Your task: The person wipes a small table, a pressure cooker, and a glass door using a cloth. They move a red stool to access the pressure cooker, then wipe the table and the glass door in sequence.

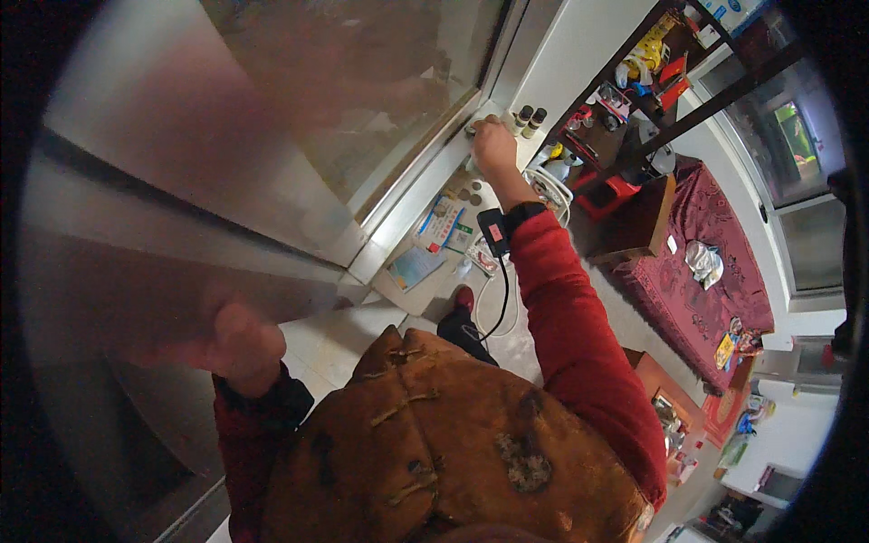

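My right hand (pixel 493 146) reaches out to the corner of a white window frame (pixel 414 217), its fingers bent. They are at a small greyish thing, too small to make out, and whether they grip it is unclear. Just beside this hand two small dark-capped bottles (pixel 529 122) stand upright on a white ledge. My left hand (pixel 248 343) is at a blurred, shiny metal-like panel (pixel 163 278) on the left. Its fingers blend into the reflections, so their hold is hidden. A worn brown garment (pixel 468 434) covers my front.
Below the window lie a booklet (pixel 414 267), a printed leaflet (pixel 441 224) and several round discs (pixel 472 195). A black device (pixel 493 232) trails a cable by my right wrist. Rightward are a dark cluttered shelf (pixel 648 112), a red stool (pixel 606 195) and a maroon cloth-covered surface (pixel 686 298).
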Available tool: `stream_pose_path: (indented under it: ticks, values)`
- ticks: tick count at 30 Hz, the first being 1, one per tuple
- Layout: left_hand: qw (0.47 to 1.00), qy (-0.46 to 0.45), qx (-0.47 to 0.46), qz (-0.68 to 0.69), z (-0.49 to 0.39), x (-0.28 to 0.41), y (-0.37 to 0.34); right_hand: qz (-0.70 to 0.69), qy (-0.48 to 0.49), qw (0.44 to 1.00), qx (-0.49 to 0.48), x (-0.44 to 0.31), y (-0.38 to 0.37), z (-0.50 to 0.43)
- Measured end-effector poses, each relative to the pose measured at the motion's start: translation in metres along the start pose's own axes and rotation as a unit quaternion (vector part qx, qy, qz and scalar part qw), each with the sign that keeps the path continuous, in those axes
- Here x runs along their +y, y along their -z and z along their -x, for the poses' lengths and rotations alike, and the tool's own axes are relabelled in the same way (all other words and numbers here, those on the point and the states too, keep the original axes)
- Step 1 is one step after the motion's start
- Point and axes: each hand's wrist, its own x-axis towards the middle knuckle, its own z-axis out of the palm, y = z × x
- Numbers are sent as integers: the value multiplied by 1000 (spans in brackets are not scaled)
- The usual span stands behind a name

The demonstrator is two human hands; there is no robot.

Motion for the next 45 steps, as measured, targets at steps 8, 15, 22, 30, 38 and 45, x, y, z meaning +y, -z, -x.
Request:
stream_pose_path:
  ticks: [8, 15, 22, 30, 38, 45]
  values:
    - [1000, -6, -8, -11, 3, -3, 8, 35, -66, 997, 15, 25, -10, -52]
    - [1000, -13, -7, -1, 1, -1, 7, 72, -40, 996, -31, 27, -17, -49]
    - [999, -27, -8, 26, -14, 8, -3, -53, 5, 996, -77, -32, 7, 15]
    - [977, -39, -75, 195, -33, 18, -9, -400, -124, 908, 7, -39, 26, 56]
    - [995, -15, -32, 92, -17, 13, -11, -480, -165, 847, 155, -43, 29, -15]
    - [998, -12, 11, 54, -3, -15, -7, -255, -173, 930, 200, -41, 14, -36]
